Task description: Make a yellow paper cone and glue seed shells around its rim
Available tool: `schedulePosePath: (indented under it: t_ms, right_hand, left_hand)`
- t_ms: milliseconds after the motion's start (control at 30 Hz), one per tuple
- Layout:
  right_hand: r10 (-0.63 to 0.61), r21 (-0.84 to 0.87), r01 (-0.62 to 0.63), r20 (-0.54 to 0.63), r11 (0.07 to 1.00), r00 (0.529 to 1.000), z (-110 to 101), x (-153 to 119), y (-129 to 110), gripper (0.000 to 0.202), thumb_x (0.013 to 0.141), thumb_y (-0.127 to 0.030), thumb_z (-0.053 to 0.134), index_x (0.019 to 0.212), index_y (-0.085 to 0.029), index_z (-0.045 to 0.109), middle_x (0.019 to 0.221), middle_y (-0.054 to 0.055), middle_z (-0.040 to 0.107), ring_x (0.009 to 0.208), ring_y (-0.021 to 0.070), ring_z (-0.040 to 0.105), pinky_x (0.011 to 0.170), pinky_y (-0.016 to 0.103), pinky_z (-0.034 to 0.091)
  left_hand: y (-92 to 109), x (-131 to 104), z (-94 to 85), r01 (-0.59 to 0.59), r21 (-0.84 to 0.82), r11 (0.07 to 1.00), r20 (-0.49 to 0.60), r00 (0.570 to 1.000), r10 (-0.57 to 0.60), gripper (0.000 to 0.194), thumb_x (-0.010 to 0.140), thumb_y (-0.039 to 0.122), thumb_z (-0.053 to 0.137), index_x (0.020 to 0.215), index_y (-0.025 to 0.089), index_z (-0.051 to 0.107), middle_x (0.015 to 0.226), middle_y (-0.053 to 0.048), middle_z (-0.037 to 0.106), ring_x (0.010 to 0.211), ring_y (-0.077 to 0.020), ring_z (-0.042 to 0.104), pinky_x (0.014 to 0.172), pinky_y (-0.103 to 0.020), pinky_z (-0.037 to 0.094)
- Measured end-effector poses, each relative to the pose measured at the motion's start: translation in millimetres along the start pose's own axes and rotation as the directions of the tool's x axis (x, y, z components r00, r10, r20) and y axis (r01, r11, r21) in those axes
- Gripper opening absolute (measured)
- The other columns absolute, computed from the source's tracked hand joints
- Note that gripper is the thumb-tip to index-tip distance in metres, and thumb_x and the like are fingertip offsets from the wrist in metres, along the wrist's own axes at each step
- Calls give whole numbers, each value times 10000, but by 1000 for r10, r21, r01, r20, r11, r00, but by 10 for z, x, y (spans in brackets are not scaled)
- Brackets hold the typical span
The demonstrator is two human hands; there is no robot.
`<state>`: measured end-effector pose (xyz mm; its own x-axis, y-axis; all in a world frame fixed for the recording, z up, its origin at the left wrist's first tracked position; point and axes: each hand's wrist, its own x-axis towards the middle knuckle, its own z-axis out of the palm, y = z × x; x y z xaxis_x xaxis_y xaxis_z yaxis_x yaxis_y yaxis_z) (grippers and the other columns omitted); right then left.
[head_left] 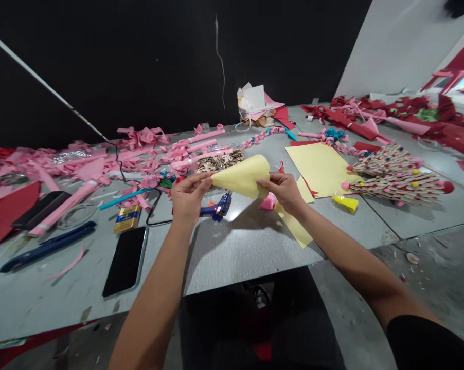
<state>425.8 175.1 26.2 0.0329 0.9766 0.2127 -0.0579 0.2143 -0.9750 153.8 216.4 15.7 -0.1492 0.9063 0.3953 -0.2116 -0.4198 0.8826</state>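
A pale yellow paper cone (242,176) is held in the air above the grey table, its point to the left and its wide end to the right. My left hand (189,195) pinches the narrow tip between thumb and fingers. At the wide end, my right hand (284,191) grips the paper's edge. Beneath the cone lies a blue glue gun (219,208), partly behind my left hand. A small pink object (268,202) rests under the right side of the cone. Yellow paper offcuts (296,226) lie beside my right forearm.
Yellow sheets (320,167) and decorated cone trees (402,187) are at the right. A phone (126,262), a yellow-blue pack (127,219) and a navy cutter-like tool (49,247) lie at the left. Pink paper scraps (139,137) line the back by the black wall.
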Motion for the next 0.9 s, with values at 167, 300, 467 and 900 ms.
schedulePosePath:
  t_ms: [167,300,467,900]
  right_hand:
    - [-9,-22,9,-4,1000,1000,2,-9,-2,538,681,-702,1006,634,-222,768,642,-4,641,634,138,519,589,308,440]
    - [-28,-58,28,8,998,1000,22,-31,-18,639,706,-709,986,514,-225,616,562,-36,473,594,116,392,546,308,330]
    - [-32,-77,34,37,996,999,44,-51,-2,690,719,-741,948,501,-225,545,570,-52,386,593,103,320,553,311,257]
    - [-54,-118,63,77,991,996,51,-55,-54,815,726,-796,920,485,-255,361,585,-83,237,601,91,219,557,307,225]
  left_hand:
    - [7,-8,2,-12,1,1000,-1,1000,12,446,657,526,1105,948,237,930,1062,-87,901,878,-203,833,811,-307,705]
    - [24,-4,5,-16,5,1000,0,1000,16,451,672,526,1100,961,228,923,1069,-92,901,919,-223,845,857,-331,705]
    - [53,0,24,-48,-55,997,10,999,48,425,668,488,1118,957,240,929,1036,-76,904,861,-181,833,815,-279,692]
    - [53,6,27,-32,-61,998,23,999,33,471,623,463,1131,974,231,921,1068,-85,909,850,-177,841,788,-268,706]
